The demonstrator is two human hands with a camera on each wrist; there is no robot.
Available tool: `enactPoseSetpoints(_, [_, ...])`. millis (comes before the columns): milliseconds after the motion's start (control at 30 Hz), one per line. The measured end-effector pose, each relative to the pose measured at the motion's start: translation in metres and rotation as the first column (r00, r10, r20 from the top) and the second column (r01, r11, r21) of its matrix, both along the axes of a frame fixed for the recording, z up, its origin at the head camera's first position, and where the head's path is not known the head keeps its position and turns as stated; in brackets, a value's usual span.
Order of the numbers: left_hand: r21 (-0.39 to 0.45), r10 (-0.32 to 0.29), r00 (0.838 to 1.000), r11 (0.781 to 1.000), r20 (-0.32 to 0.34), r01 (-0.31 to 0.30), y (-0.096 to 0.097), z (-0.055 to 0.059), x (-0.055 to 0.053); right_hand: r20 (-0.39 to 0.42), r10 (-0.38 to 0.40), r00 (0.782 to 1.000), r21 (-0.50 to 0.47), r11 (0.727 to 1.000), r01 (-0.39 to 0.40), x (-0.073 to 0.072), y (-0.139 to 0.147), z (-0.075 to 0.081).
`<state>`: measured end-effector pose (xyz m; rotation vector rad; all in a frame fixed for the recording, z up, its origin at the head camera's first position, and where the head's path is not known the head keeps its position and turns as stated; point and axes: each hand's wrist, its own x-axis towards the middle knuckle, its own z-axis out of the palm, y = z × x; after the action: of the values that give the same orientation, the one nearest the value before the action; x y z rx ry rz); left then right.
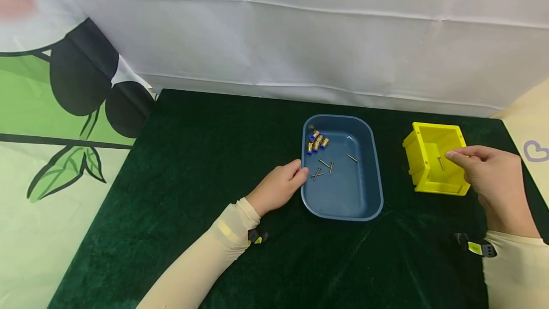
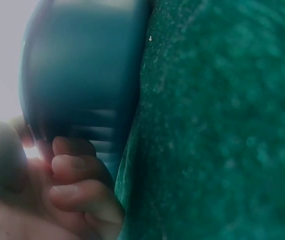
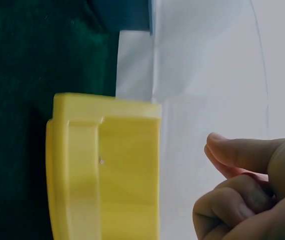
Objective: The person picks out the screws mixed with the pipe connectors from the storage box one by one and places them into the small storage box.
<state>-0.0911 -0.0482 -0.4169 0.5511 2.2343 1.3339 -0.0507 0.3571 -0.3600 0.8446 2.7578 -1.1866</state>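
My left hand (image 1: 280,182) grips the left rim of a blue tray (image 1: 343,214), its thumb at the rim and its fingers curled against the outer wall (image 2: 82,65). Inside the tray, several brass push-in fittings with blue collars (image 1: 316,145) cluster at the far left. Several thin screws (image 1: 324,162) lie loose near its middle. My right hand (image 1: 493,170) hovers at the right side of a yellow bin (image 1: 442,187). Its thumb and forefinger tips meet with nothing visible between them, the other fingers curled. One screw (image 1: 441,163) shows within the bin, below those fingertips.
A dark green cloth (image 1: 193,147) covers the table under tray and bin. Behind it hangs a white sheet (image 1: 279,46), close to the table's far edge. A printed sheet with a leaf drawing (image 1: 64,175) is at the left.
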Motion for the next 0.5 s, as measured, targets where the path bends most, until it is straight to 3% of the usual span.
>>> enactPoseSetpoints(133, [0.001, 0.003, 1.0, 1.0, -0.004, -0.003, 0.0, 0.0, 0.0, -0.045, 0.068, 0.997, -0.026, 0.997, -0.069, -0.001, -0.013, 0.009])
enactPoseSetpoints(267, [0.003, 0.005, 1.0, 1.0, -0.009, -0.005, 0.0, 0.0, 0.0, -0.101, 0.201, 0.974, -0.049, 0.977, -0.207, -0.003, -0.032, 0.018])
enactPoseSetpoints(500, [0.004, 0.003, 1.0, 1.0, 0.006, -0.003, 0.0, -0.001, 0.0, -0.157, 0.475, 0.866, -0.019, 0.875, -0.484, -0.016, -0.084, 0.022])
